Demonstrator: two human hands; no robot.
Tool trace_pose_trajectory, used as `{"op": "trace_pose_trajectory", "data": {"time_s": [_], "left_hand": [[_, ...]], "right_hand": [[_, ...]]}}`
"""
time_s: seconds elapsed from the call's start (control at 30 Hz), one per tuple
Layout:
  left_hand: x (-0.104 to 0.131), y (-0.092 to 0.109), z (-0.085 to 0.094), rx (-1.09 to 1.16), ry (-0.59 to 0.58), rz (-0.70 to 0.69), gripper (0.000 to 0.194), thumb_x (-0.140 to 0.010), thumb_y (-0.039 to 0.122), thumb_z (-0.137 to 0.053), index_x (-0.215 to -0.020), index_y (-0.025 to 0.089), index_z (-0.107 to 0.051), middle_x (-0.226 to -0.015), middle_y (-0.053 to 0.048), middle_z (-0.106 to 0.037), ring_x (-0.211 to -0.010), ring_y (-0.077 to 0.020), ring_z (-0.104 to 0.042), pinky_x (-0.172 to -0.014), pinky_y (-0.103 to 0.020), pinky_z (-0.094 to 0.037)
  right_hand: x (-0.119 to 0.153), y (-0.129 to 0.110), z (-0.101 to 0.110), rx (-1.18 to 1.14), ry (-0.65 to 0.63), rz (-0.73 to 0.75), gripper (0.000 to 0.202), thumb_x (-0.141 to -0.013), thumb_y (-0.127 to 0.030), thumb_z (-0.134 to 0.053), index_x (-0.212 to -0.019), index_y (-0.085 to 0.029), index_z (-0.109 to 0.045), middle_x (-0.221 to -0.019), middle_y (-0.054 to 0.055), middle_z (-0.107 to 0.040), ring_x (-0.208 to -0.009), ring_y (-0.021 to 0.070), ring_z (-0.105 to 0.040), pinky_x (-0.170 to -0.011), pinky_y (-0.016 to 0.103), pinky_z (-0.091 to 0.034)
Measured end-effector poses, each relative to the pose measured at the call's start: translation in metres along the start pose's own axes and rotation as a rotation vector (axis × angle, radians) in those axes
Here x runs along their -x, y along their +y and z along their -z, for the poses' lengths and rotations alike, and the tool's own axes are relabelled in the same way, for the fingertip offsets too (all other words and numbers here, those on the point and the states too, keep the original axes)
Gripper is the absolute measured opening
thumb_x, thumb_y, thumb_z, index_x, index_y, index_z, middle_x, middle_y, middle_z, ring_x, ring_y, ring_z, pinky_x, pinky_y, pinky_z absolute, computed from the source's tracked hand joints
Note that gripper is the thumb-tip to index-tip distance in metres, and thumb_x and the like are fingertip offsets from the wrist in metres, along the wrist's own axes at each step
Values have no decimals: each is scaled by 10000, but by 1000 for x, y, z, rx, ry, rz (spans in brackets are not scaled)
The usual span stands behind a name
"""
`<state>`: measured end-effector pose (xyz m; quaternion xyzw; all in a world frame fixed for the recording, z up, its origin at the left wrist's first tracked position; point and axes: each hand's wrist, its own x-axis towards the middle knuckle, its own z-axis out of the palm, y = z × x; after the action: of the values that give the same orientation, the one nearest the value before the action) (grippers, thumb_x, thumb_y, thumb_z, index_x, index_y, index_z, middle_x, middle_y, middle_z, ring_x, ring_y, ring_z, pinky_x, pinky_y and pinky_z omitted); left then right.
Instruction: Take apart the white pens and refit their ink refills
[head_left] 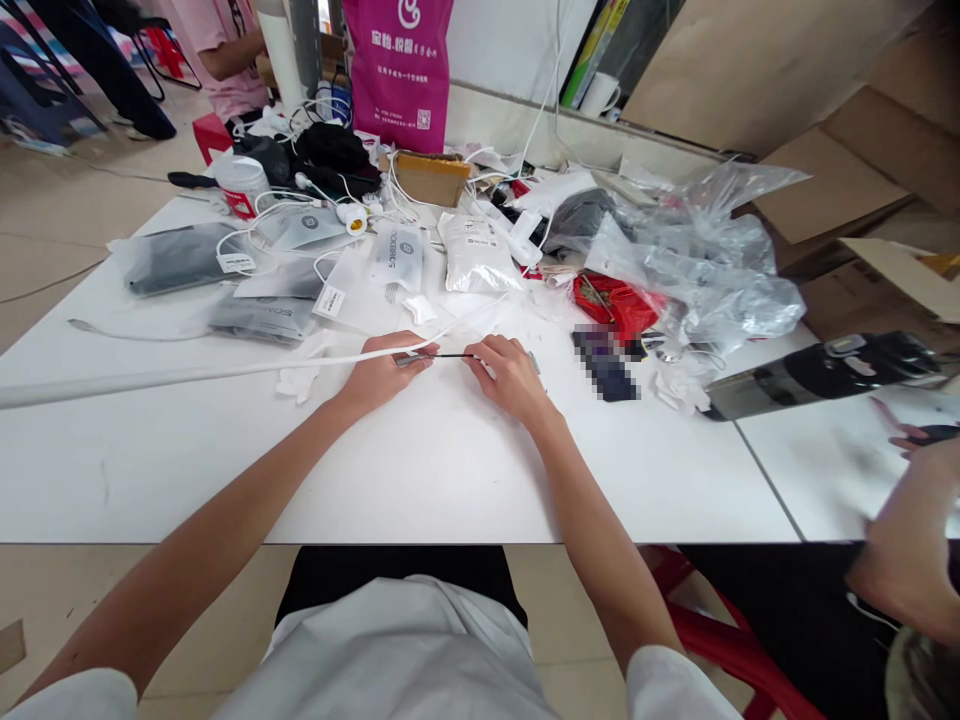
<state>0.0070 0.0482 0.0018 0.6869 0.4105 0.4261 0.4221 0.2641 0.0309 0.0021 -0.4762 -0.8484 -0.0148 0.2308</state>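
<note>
At mid-frame on the white bench (420, 470), the left hand (382, 375) pinches the end of a long white plastic tube (187, 375), while the right hand (510, 375) pinches a thin black wire (450, 355) entering it. This looks like a threading step; feeding on would call for keeping wire and tube aligned. The tube's long axis runs from left edge to centre.
</note>
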Motion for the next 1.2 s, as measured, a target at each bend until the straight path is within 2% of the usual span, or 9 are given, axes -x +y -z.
{"op": "trace_pose_trajectory", "data": {"time_s": [0.2,0.37,0.5,0.6,0.77,0.9,1.0,1.1,1.2], "left_hand": [[0,1,-1,24,-15,7,218,-877,385,-823,-1029,229,-831,-1106,-70,-823,-1048,-262,-772,-1017,-428,-632],[3,6,-3,-24,-69,29,190,-900,367,-799,-1030,237,-846,-1105,-62,-831,-1044,-257,-769,-1022,-413,-623],[5,8,-4,-104,-138,-70,188,-960,364,-744,-1076,258,-847,-1127,-46,-820,-1065,-248,-751,-996,-382,-602],[5,8,-4,-154,-148,-134,235,-993,394,-708,-1127,250,-835,-1127,-59,-807,-1046,-248,-740,-959,-374,-584],[3,4,-4,-242,-131,-162,289,-1033,441,-645,-1124,240,-832,-1094,-69,-805,-1010,-250,-738,-926,-373,-567],[2,2,-2,-274,-150,-82,275,-1038,426,-625,-1131,236,-801,-1136,-57,-809,-1033,-250,-738,-937,-365,-556],[4,1,-2,-256,-210,-50,288,-1056,386,-574,-1229,237,-749,-1191,-60,-799,-1063,-243,-736,-959,-355,-548],[5,1,-6,-226,-261,-109,350,-1077,352,-516,-1352,230,-695,-1247,-76,-775,-1057,-226,-720,-926,-331,-541],[6,3,-9,-190,-248,-137,357,-1087,416,-522,-1290,210,-731,-1204,-83,-769,-963,-208,-693,-830,-307,-522]], "right_hand": [[1,0,1,8,-17,11,269,-1137,-340,-447,-1155,-246,-698,-1081,104,-745,-1013,269,-659,-898,418,-456],[0,-9,-2,19,-32,59,292,-1147,-345,-441,-1165,-230,-709,-1083,103,-754,-1020,260,-664,-890,407,-453],[-1,-21,-8,15,-55,102,303,-1153,-332,-421,-1164,-231,-706,-1008,94,-740,-959,248,-653,-871,394,-449],[-1,-26,-11,-40,-42,124,260,-1146,-301,-432,-1191,-219,-674,-1007,100,-735,-943,252,-654,-860,391,-468],[2,-27,-5,-250,22,50,191,-1100,-256,-512,-1260,-208,-603,-1202,134,-696,-927,237,-699,-807,368,-537],[2,-21,3,-230,25,-23,172,-1091,-265,-561,-1192,-239,-698,-1226,100,-725,-811,180,-725,-718,318,-525],[1,-20,5,-384,75,-84,144,-1040,-360,-693,-1131,-254,-728,-1131,54,-777,-815,172,-736,-735,308,-545],[-2,-23,6,-622,133,-187,251,-946,-461,-810,-1066,-254,-734,-1022,35,-795,-852,191,-743,-752,319,-565],[-6,-27,10,-887,223,-280,338,-879,-479,-874,-1064,-253,-703,-1063,47,-799,-847,185,-744,-772,333,-581]]}}
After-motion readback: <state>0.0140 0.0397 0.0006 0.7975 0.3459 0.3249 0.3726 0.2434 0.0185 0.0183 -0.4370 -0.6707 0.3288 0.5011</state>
